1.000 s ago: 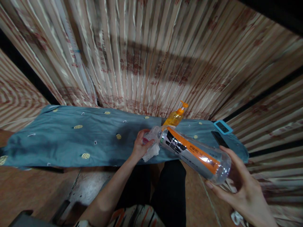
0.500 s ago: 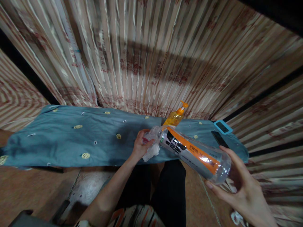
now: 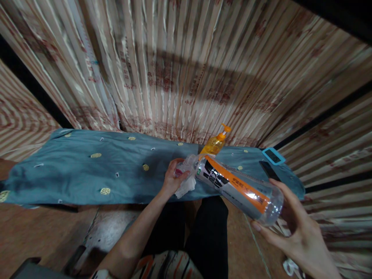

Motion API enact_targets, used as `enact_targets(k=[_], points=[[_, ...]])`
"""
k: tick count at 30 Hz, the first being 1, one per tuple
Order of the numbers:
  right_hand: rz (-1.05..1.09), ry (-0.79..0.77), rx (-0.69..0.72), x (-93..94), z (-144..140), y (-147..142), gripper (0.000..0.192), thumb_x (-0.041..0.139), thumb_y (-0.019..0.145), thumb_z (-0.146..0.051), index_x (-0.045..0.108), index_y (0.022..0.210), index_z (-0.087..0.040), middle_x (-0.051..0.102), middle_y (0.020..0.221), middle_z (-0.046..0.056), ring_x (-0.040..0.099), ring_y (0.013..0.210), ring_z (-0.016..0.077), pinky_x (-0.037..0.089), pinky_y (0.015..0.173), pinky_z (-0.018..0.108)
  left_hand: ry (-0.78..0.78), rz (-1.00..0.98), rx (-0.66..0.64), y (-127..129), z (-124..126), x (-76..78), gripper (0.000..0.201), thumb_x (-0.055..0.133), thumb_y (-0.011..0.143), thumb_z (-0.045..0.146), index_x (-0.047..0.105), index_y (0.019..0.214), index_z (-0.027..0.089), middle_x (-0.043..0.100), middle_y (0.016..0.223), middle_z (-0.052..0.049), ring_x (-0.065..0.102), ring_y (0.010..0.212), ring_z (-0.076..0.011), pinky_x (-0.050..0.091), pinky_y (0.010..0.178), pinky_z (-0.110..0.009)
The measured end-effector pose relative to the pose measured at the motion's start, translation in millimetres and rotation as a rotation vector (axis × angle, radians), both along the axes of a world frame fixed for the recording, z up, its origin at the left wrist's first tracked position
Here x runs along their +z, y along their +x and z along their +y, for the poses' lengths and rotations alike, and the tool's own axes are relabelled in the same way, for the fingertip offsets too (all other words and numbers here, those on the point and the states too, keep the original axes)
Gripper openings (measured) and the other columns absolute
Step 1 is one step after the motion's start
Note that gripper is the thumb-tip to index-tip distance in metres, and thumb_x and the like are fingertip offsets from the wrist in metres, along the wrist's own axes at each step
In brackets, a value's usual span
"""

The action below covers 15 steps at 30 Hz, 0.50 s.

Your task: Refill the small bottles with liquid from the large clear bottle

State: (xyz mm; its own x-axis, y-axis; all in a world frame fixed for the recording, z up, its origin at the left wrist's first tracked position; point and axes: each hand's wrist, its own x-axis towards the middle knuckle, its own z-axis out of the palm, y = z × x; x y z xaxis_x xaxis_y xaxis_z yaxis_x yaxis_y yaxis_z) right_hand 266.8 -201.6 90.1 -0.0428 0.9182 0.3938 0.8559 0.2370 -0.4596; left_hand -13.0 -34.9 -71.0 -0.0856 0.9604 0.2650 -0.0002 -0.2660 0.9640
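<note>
A large clear plastic bottle (image 3: 232, 186) with an orange and silver label is tilted in front of me, its base toward the lower right. My right hand (image 3: 299, 228) grips the base between thumb and fingers. At the other end, my left hand (image 3: 176, 178) is closed around the clear narrow part, where something pinkish shows through. Whether a separate small clear piece is there, I cannot tell. Crumpled white tissue (image 3: 186, 188) hangs just below the left fingers. Behind the bottle stands an amber pump bottle (image 3: 213, 145) with an orange pump head.
A teal cloth with yellow prints covers the long narrow table (image 3: 72, 166). On its right end lie a light-blue-framed digital clock (image 3: 273, 156) and a dark flat object (image 3: 269, 170). A pleated curtain (image 3: 174, 77) hangs close behind, and black poles slope at both sides.
Almost nothing differs. Both hands and the plastic bottle hold nearly the same place and tilt, with only a very slight shift at the bottle's base.
</note>
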Motion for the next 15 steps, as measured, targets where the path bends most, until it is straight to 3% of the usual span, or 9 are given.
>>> enact_targets(k=[8,15], points=[[-0.037,0.059,0.026,5.2,2.7,-6.1,0.085,0.078,0.086,-0.046,0.038,0.159,-0.027,0.062,0.146,0.011,0.075,0.114,0.0282,0.063,0.097,0.036,0.003,0.000,0.004,-0.1,0.6,-1.9,0.044,0.084,0.073,0.034,0.068,0.113,0.025,0.069,0.119,-0.006,0.065,0.115,-0.0248,0.055,0.097,-0.036],[-0.051,0.011,0.016,2.4,2.1,0.5,0.087,0.079,0.086,-0.045,0.036,0.160,-0.027,0.062,0.147,0.010,0.073,0.118,0.0288,0.062,0.099,0.037,0.006,0.006,0.000,0.1,0.6,-1.8,0.043,0.084,0.074,0.033,0.068,0.114,0.026,0.069,0.119,-0.007,0.065,0.115,-0.0251,0.055,0.096,-0.037]])
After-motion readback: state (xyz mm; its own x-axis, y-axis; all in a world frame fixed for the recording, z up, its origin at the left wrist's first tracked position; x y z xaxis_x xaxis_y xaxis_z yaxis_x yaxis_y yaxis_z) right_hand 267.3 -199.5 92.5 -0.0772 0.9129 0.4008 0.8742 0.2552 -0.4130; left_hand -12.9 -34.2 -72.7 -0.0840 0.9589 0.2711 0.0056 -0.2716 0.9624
